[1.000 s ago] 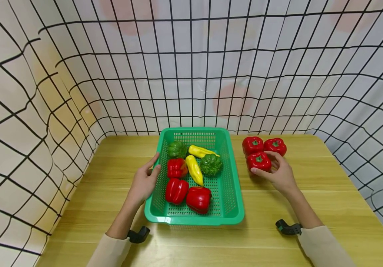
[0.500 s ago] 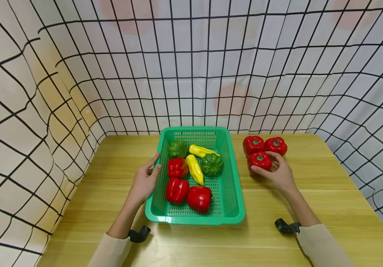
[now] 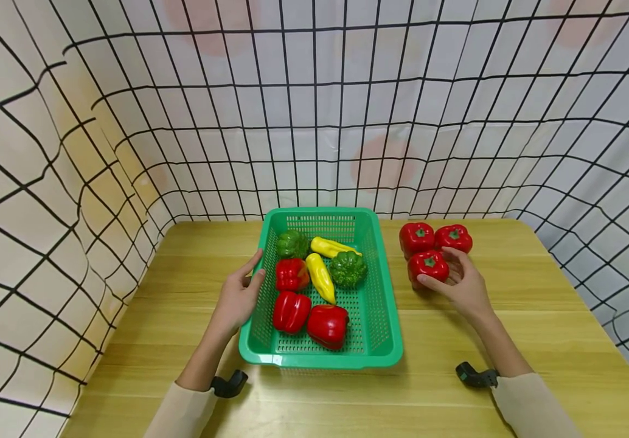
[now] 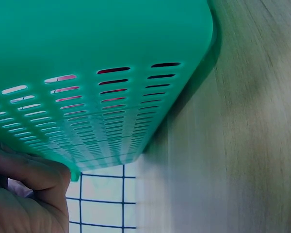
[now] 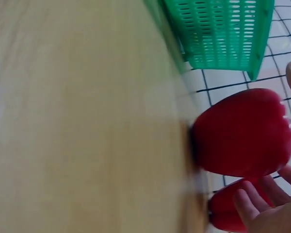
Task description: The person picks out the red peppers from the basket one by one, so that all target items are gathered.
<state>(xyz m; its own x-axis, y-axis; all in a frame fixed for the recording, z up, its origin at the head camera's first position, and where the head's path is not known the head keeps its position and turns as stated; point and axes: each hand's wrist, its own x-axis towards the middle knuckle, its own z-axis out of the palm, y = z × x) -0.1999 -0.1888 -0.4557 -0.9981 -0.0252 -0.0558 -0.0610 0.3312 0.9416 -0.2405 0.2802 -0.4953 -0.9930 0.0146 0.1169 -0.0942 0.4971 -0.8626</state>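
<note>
A green plastic basket (image 3: 342,362) stands mid-table, holding red bell peppers (image 3: 291,312), long yellow peppers (image 3: 320,280) and ribbed green vegetables (image 3: 348,269). My left hand (image 3: 240,299) grips its left rim, thumb over the edge; in the left wrist view, curled fingers (image 4: 48,179) lie against the outer wall. To the right of the basket, my right hand (image 3: 465,289) is around a red bell pepper (image 3: 428,266) that stands stem up on the table. In the right wrist view the thumb tip shows apart from this pepper (image 5: 245,133), with fingers loosely extended beside it.
Directly behind that pepper stand two more red bell peppers, one left (image 3: 416,237) and one right (image 3: 454,238). The wooden table (image 3: 435,404) runs back to a white wall cloth (image 3: 325,109) with a black grid. Black wrist cameras (image 3: 229,384) are on both wrists.
My right hand has drawn slightly right and its thumb has slid back along the front pepper, which has shifted a little toward me. The left hand and basket stay put.
</note>
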